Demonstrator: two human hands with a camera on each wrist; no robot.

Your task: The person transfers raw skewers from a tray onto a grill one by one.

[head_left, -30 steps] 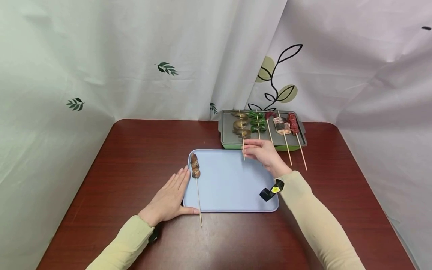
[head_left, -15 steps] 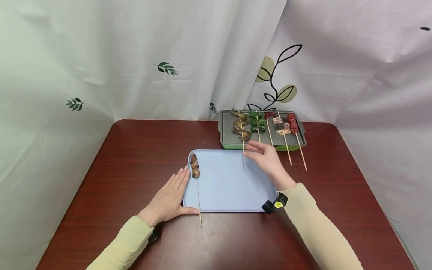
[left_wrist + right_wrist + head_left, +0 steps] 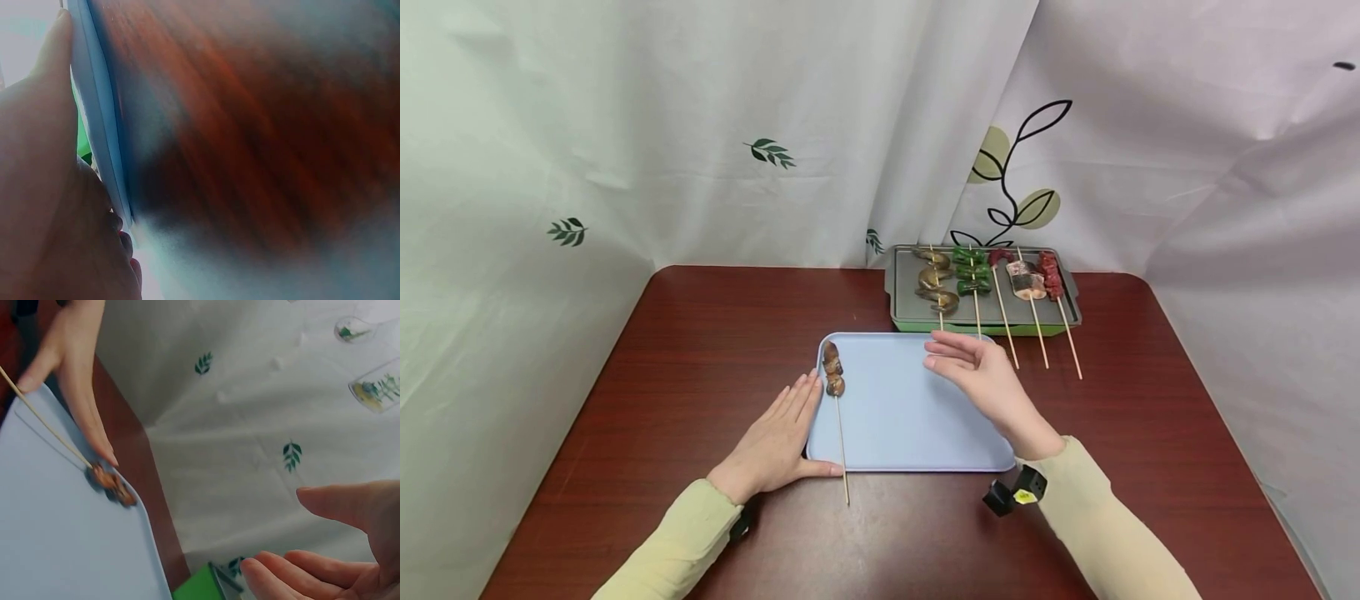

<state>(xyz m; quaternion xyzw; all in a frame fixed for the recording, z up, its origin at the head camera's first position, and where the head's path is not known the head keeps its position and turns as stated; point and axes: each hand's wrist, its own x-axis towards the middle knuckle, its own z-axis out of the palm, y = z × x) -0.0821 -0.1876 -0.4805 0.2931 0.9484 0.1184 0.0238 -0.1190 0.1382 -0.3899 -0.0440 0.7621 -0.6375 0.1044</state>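
A pale blue tray (image 3: 902,417) lies on the table with a skewer of brown pieces (image 3: 833,371) along its left side. My left hand (image 3: 771,442) rests against the tray's left edge, fingers straight, thumb at the front rim beside the skewer's stick. Over the tray's right half hovers my right hand (image 3: 988,387), fingers apart from the thumb and nothing between them; the right wrist view shows the same gap at the hand (image 3: 337,550). Beyond its fingertips, a skewer of curled, shrimp-like pieces (image 3: 936,279) lies on the grey grill pan (image 3: 906,308), its stick end partly hidden by the hand.
Also on the pan lie a green pepper skewer (image 3: 973,271), a dark red curled piece on a stick (image 3: 1001,257), a fish-like chunk skewer (image 3: 1026,279) and a red meat skewer (image 3: 1051,275). Their sticks overhang the front. A curtain (image 3: 775,208) hangs behind the table.
My right hand has let go of the shrimp-like skewer's stick and drawn back toward me, its fingers spreading. That skewer stays on the pan. The left hand and tray have not moved.
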